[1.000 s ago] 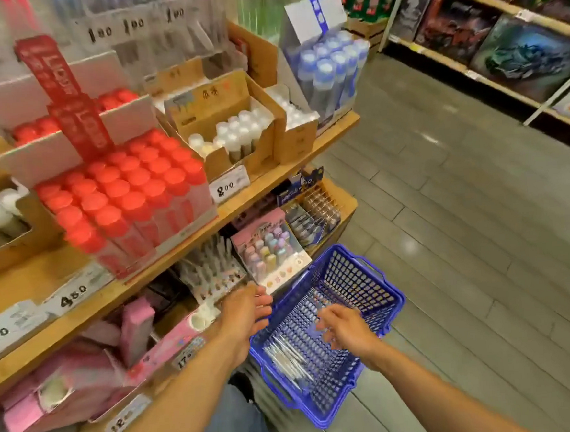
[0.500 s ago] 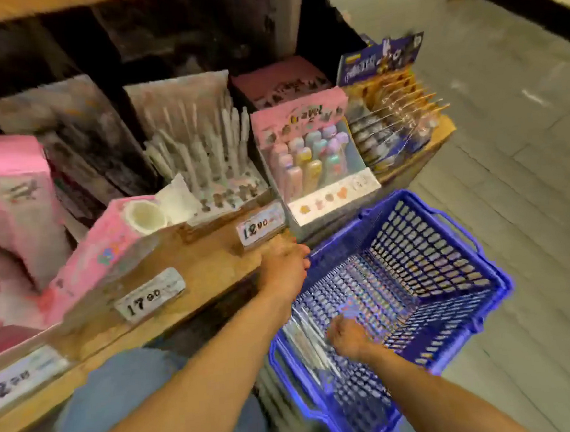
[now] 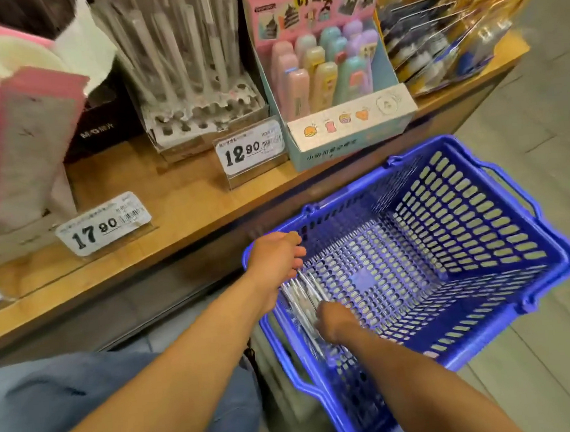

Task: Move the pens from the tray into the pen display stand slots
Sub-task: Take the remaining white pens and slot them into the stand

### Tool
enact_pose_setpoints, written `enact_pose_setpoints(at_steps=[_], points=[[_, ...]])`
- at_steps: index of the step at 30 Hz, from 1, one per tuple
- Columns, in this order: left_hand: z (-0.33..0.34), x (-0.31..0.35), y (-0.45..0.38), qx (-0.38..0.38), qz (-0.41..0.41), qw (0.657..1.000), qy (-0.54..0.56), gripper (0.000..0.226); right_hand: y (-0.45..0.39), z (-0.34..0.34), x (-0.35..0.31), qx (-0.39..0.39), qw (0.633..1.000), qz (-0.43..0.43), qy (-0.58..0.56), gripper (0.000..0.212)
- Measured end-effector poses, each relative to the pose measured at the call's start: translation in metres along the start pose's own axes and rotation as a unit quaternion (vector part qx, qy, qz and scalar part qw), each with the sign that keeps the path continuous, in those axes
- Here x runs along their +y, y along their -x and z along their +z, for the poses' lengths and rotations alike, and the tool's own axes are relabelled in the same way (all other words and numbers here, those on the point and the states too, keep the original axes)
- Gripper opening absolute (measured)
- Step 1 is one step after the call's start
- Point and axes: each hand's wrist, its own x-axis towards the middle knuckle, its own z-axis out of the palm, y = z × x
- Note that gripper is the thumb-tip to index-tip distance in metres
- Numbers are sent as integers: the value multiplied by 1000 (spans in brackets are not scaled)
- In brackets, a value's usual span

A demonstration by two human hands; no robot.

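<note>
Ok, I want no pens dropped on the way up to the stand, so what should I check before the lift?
1. Pens within reach in the blue basket: ok.
2. Left hand has a grip on pens: cannot tell, fingers only reach them.
3. Right hand grip on pens: cannot tell, fingers hidden.
4. Pen display stand has free slots at the front: ok.
5. Path up to the shelf unobstructed: ok.

basket (image 3: 478,202): right half free | stand (image 3: 202,117): front slots open | price tag (image 3: 250,147) fronts stand
</note>
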Motion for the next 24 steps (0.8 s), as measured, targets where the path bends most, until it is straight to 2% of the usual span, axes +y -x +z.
enact_pose_setpoints(at_steps=[9,12,15,19,21,23,24], points=[[6,-9,-18,-8,30,999,7,17,-17,13,-9,31,996,-18,86,23],[5,-14,-24,-8,35,999,-15,19,-17,15,-14,25,989,-18,143,30],[4,-18,-30,-13,31,999,-30,17,-17,18,-14,13,990,-6,142,34],[4,-20,-36,-20,31,999,-36,15,-9,-1,-9,-35,996,12,78,26],[5,-21,-36,-21,31,998,-43,16,-1,-21,-6,-63,998,4,16,14],[6,-23,-37,-18,32,998,-45,16,11,-43,0,-72,989,-1,-128,18],[7,-24,-37,-17,33,998,-45,14,19,-53,2,-71,972,0,-225,21]])
